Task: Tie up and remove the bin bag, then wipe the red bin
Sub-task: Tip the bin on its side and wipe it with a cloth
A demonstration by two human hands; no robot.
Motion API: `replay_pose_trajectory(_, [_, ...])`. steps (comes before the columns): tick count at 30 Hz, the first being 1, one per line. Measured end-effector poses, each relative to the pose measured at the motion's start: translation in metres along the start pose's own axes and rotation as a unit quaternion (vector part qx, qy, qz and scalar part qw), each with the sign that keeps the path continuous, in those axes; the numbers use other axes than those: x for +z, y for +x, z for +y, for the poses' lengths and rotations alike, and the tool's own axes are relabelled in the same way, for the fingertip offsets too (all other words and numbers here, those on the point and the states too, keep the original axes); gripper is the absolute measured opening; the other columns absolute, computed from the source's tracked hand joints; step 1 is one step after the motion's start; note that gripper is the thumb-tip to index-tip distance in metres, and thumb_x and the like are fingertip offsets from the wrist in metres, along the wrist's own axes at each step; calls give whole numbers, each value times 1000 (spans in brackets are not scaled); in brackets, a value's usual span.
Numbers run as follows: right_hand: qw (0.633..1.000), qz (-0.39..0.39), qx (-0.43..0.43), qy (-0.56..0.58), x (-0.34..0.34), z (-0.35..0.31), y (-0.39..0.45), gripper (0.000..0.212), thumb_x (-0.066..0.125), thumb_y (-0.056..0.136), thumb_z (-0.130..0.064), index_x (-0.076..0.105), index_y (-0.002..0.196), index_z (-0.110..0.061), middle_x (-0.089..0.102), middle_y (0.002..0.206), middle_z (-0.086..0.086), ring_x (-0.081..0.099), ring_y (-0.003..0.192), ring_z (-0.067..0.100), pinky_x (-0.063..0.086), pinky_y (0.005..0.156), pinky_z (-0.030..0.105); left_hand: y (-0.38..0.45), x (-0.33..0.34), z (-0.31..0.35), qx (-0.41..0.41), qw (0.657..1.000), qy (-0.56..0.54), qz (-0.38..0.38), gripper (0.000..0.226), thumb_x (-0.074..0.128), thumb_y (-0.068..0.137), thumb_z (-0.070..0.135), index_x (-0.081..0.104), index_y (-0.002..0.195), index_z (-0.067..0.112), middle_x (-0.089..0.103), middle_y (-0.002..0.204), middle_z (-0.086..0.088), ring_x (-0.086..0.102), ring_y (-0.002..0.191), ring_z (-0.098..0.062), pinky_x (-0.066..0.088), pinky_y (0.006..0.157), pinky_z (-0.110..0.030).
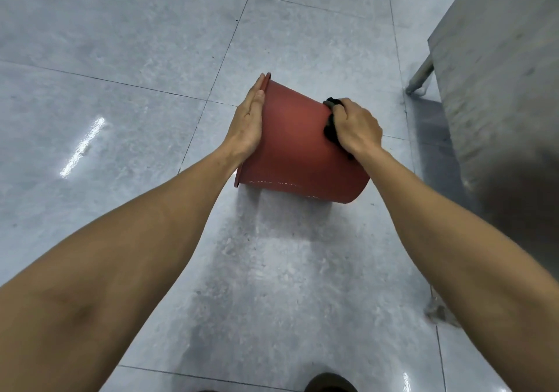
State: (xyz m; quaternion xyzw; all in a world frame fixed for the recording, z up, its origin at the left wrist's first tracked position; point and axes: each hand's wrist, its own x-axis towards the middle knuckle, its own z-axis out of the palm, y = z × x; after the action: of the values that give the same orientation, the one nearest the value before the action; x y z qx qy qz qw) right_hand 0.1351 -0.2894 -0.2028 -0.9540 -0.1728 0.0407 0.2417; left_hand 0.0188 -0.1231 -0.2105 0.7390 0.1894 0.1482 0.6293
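Observation:
The red bin (295, 149) is held up off the floor, tipped on its side, with its rim to the left and its base to the lower right. My left hand (246, 122) lies flat against the rim end, fingers straight and together, pressing on the bin. My right hand (355, 125) is closed around a dark cloth (330, 127) and presses it against the bin's outer wall near the base. No bin bag is in view.
Grey floor tiles (136, 59) spread all around, glossy with light reflections at the left. A stainless steel cabinet (499, 74) with a metal leg (419, 77) stands at the right. The tip of a dark shoe (329, 383) shows at the bottom edge.

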Motion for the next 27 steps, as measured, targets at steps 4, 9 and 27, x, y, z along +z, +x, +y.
replay_pose_trajectory(4, [991, 42, -125, 8, 19, -40, -12, 41, 37, 99, -27, 55, 134, -15, 61, 133, 5, 52, 126, 26, 35, 108, 40, 8, 2, 1, -15, 1000, -8, 1, 46, 21, 107, 25, 30, 151, 22, 32, 155, 12, 27, 140, 1, 21, 91, 10])
replay_pose_trajectory(9, [958, 51, -268, -82, 51, -44, -49, 57, 33, 102, -31, 23, 155, -15, 22, 163, 2, 14, 151, 22, 6, 124, 40, 13, 1, -1, -21, 999, -41, -6, 45, 22, 106, 25, 33, 150, 22, 34, 154, 12, 30, 141, -1, 21, 118, -20])
replay_pose_trajectory(27, [981, 147, -122, 12, 19, 53, -51, 47, 36, 99, -29, 48, 143, -16, 49, 147, 2, 37, 141, 24, 27, 117, 43, -4, 2, 1, 13, 1000, -16, 3, 46, 22, 107, 29, 29, 151, 23, 29, 157, 11, 24, 143, -1, 18, 116, -16])
